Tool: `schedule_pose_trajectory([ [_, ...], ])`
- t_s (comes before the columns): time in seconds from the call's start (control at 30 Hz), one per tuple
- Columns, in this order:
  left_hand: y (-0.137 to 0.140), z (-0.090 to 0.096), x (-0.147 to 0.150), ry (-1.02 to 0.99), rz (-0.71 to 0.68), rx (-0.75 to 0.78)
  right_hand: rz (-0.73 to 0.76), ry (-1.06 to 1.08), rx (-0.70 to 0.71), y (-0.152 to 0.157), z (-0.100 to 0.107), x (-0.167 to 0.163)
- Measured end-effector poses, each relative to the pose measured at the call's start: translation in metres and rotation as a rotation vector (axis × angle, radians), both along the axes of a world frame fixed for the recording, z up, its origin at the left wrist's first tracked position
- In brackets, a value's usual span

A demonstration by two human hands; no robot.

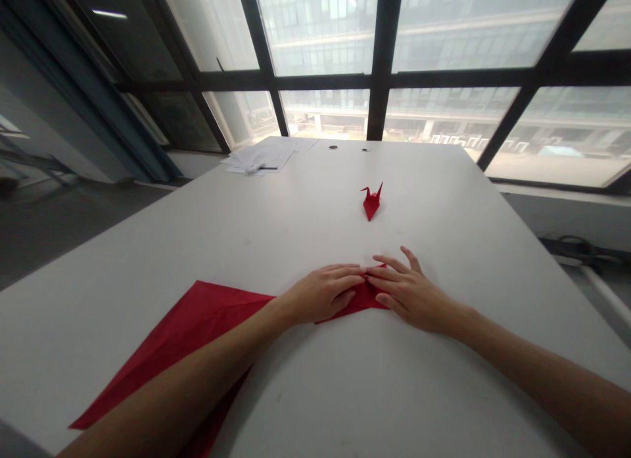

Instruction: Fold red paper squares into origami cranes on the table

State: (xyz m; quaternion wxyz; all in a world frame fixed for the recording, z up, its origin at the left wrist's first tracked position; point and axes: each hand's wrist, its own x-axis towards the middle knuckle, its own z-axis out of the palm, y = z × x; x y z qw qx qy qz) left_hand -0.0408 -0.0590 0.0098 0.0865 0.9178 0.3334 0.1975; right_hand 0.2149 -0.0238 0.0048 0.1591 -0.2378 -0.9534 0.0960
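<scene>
Dark-framed windows (320, 31) beyond the counter's far edge; grey floor (54, 228) off its left edge. White counter (221, 241), glossy. Large creased red sheet (187, 326) toward the near left corner, partly under the left arm (202, 386). Loose papers (280, 157), far left corner. Left hand (328, 294) flattish, right hand (407, 294) fingers spread; both press, neither seems to grip. Beneath them, nearer the near edge, folded red paper (362, 299): some folds made, shaping apparently unfinished. Red paper crane (371, 205) toward far edge, looks complete.
</scene>
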Motion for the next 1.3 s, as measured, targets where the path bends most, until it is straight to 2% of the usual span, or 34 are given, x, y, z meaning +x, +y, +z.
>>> schedule_pose_trajectory([
  [0.1, 0.0, 0.0, 0.001, 0.021, -0.051, -0.032, -0.012, 0.034, -0.017, 0.005, -0.004, 0.001],
  [0.27, 0.001, 0.0, 0.0, 0.018, -0.042, -0.016, -0.18, 0.226, -0.016, 0.024, -0.015, 0.011],
  [0.43, 0.003, -0.002, -0.002, 0.025, -0.024, -0.009, -0.183, 0.199, -0.041, 0.033, -0.015, 0.019],
  [0.57, 0.003, -0.001, -0.003, 0.042, 0.009, 0.025, -0.218, 0.155, -0.04, 0.025, -0.011, 0.016],
  [0.7, 0.0, 0.003, -0.002, 0.094, 0.068, 0.046, -0.451, 0.166, -0.126, 0.009, -0.01, 0.009],
  [0.77, -0.001, 0.005, -0.002, 0.116, 0.093, 0.042, -0.517, 0.173, -0.158, 0.001, -0.011, 0.005],
  [0.97, -0.002, 0.003, 0.0, 0.078, 0.099, 0.016, -0.508, 0.225, -0.181, -0.012, -0.012, -0.003],
  [1.2, 0.0, -0.002, 0.001, 0.08, 0.053, -0.056, -0.498, 0.403, -0.424, -0.019, -0.007, -0.009],
  [1.3, -0.001, -0.002, 0.0, 0.114, 0.058, -0.053, -0.517, 0.566, -0.623, -0.015, -0.003, -0.009],
])
